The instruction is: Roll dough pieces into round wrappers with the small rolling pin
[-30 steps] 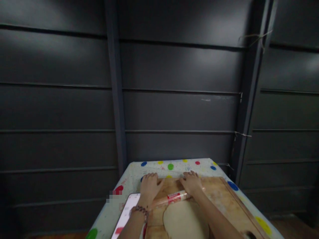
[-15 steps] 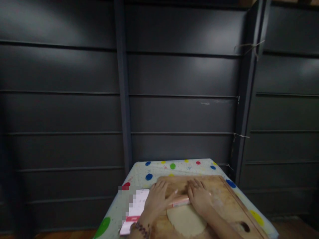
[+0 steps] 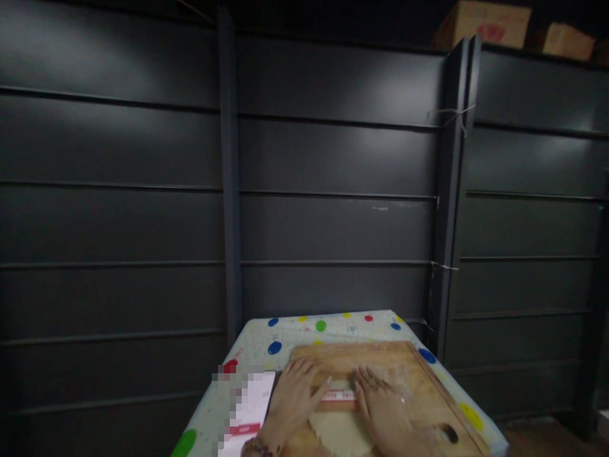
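A rolling pin with a white label and red lettering lies across a thin sheet of pale dough on a wooden cutting board. My left hand rests palm down on the pin's left end, fingers stretched forward and thumb out to the side. On the right end lies my right hand, also flat with its fingers extended. Both palms hide the pin's ends. A narrow strip of dough shows beyond the pin, and the larger part lies on the near side. Beads circle my left wrist.
A phone-like screen, partly pixelated, lies left of the board. Under everything is a white tablecloth with coloured dots. A dark panelled wall rises behind the table. Cardboard boxes sit atop the wall at right.
The pin has rolled a little toward me under both hands, turning its label upward and uncovering some dough behind it. My view has tilted up and turned slightly right.
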{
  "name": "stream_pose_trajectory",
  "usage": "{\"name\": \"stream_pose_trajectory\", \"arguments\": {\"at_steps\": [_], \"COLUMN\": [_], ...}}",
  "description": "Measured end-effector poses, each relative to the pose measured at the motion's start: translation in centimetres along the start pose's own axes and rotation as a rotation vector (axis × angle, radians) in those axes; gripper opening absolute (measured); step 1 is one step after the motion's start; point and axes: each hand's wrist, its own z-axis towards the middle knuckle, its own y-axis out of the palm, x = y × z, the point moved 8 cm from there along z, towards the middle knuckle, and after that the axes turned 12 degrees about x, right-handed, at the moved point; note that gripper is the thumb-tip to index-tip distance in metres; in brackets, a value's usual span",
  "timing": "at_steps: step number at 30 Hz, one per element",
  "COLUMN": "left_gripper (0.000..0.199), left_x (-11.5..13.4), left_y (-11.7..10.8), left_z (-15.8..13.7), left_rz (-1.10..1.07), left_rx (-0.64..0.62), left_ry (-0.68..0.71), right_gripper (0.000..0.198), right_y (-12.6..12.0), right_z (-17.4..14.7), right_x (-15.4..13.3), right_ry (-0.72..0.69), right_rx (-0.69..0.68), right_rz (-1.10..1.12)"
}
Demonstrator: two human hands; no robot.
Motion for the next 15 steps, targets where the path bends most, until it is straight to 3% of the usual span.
{"name": "stream_pose_trajectory", "arguments": {"at_steps": [7,15], "left_gripper": [0.042,0.044], "left_x": [-1.5,-3.3], "left_y": [0.8,1.2], "left_z": [2.7,4.9], "left_rz": [0.096,0.005], "left_rx": [0.043,0.082], "left_ry": [-0.099,-0.154], "right_gripper": [0.047,0.044], "right_y": [1.0,2.0], "right_z": [3.9,6.5], "right_x": [0.4,1.8], "right_ry": [-0.115,-0.055], "right_rx": [-0.085,-0.110], "right_rz": [-0.054,-0.064]}}
